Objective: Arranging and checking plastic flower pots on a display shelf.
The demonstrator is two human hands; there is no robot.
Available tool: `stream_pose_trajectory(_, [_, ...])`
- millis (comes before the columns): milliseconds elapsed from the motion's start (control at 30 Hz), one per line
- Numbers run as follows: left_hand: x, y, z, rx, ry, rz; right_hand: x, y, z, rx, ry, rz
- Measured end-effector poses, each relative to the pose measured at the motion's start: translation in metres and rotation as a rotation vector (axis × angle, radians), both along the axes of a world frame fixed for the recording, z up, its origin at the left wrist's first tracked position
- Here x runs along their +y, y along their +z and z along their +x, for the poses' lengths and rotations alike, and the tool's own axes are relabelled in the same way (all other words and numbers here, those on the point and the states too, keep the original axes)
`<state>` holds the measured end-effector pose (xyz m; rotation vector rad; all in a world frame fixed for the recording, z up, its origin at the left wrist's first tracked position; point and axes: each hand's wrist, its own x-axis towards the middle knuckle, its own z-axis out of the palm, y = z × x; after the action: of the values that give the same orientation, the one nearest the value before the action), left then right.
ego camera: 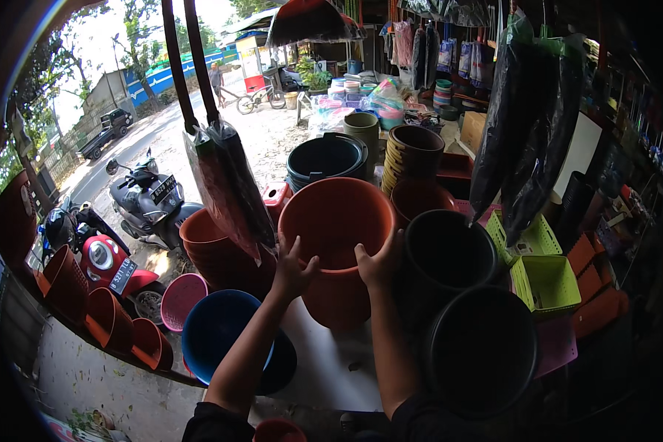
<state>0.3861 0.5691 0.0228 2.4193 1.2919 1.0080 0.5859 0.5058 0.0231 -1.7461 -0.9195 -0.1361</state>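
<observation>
Both hands grip a large terracotta-coloured plastic plant pot [337,298] by its rim. My left hand [294,271] is on the left side, thumb on the near rim. On the right side, my right hand [378,259] holds it the same way, fingers around the outside. The pot's inside shows nothing in it. It is in front of me above a pale surface [331,364]; whether its base touches that surface I cannot tell. A stack of terracotta pots [221,254] is left of it, and a black tub [450,248] is close on the right.
Nearer me are a blue basin [218,326] and another black tub [483,351]. Lime-green baskets [546,282] stand at right. Plastic-wrapped brooms [224,182] hang at left, more dark wrapped ones [536,127] at right. Behind are a dark green tub [326,157] and stacked brown pots [411,154].
</observation>
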Motion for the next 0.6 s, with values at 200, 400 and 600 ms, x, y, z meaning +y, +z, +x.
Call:
stream_pose_trajectory(200, [0.004, 0.006, 0.016, -0.289, 0.088, -0.254, 0.016, -0.03, 0.018, -0.019, 0.08, -0.027])
stream_pose_trajectory(400, [0.01, 0.005, 0.011, -0.226, 0.129, -0.261, 0.02, -0.029, 0.008, -0.118, 0.061, 0.062])
stream_pose_trajectory(600, [0.011, 0.015, 0.017, -0.256, 0.125, -0.206, 0.025, -0.032, 0.026, -0.108, -0.006, 0.025])
